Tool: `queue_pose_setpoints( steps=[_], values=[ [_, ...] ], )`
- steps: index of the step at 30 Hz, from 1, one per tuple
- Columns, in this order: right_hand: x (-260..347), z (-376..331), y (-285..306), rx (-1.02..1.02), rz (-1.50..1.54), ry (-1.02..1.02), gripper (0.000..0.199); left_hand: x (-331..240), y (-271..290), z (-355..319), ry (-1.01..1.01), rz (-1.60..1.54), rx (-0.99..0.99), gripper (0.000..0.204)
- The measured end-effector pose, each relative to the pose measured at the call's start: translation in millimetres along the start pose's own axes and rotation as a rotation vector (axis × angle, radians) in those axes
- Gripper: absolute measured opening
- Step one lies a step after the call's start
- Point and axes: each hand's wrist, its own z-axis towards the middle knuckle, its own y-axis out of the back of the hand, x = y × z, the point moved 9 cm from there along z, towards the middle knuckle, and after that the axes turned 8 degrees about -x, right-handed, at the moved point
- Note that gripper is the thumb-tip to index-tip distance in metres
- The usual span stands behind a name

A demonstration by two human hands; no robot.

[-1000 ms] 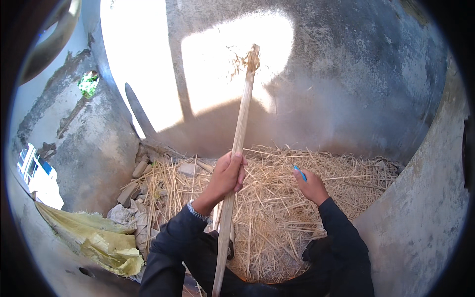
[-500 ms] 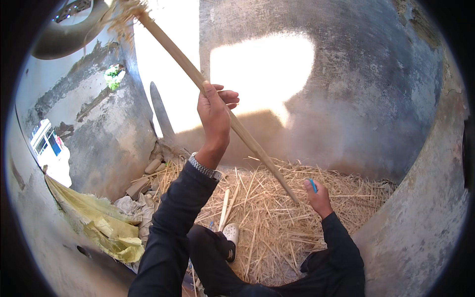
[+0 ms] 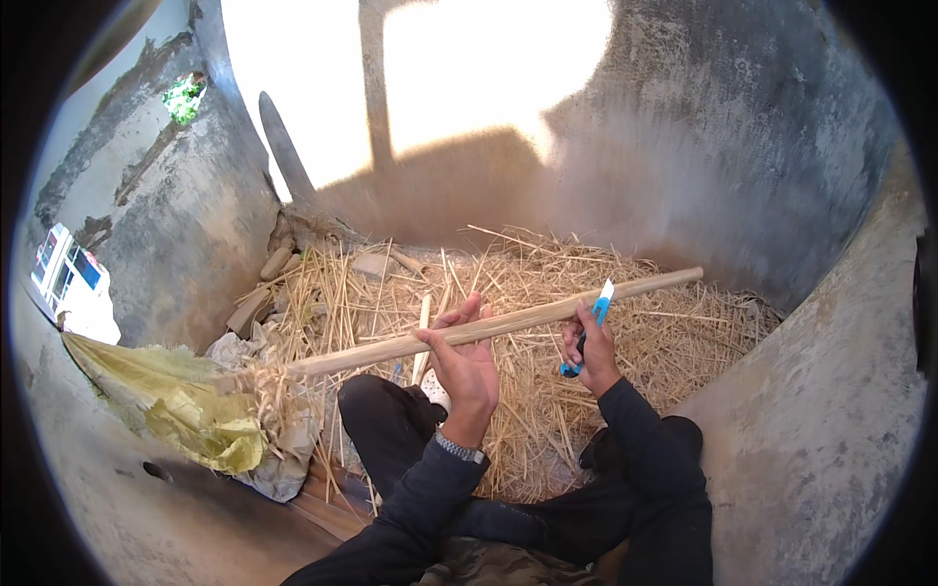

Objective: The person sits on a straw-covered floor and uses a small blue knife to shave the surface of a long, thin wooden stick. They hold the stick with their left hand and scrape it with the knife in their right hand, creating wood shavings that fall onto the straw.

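Observation:
A long wooden stick (image 3: 528, 317) lies across in front of me, its right end raised and its frayed, fibrous end (image 3: 264, 383) at the lower left. My left hand (image 3: 465, 369) holds it near the middle, palm up, the thumb over it and the fingers behind. In my right hand (image 3: 594, 354) is a blue utility knife (image 3: 600, 311), gripped upright with its pale blade out at the top. That blade is at the stick's right part; whether it touches the wood I cannot tell.
Straw (image 3: 528, 420) covers the ground between my legs and the grey wall (image 3: 703, 146). At left hangs a yellowish sack (image 3: 195, 410), with stones (image 3: 277, 262) in the corner behind it. A pale clog (image 3: 435, 389) is on my foot. A curved wall (image 3: 782, 430) rises at right.
The stick has come down from a steep slant to nearly level, its frayed end now lower left. My left hand has lowered and turned palm up. My right hand has lifted the knife to the stick.

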Motion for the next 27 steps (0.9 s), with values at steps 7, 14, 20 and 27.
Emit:
queue_pose_setpoints(
  steps=[7, 14, 20, 27],
  values=[
    [10.8, 5.9, 12.6, -0.109, 0.210, 0.048, 0.033, 41.3, 33.1, -47.7, 0.322, -0.015, 0.031, 0.059],
    [48.9, 13.8, 30.5, -0.121, 0.099, 0.266, 0.034, 32.1, 38.2, -122.6, 0.503, 0.875, 0.579, 0.050],
    [66.5, 3.9, 18.3, -0.021, 0.131, 0.276, 0.034, -33.2, -21.7, -76.2, -0.717, 1.604, 0.731, 0.042],
    [85.8, 2.2, 26.3, 0.072, 0.175, 0.256, 0.036, -18.8, 95.4, -78.0, 0.391, 1.509, 0.793, 0.034]
  ],
)
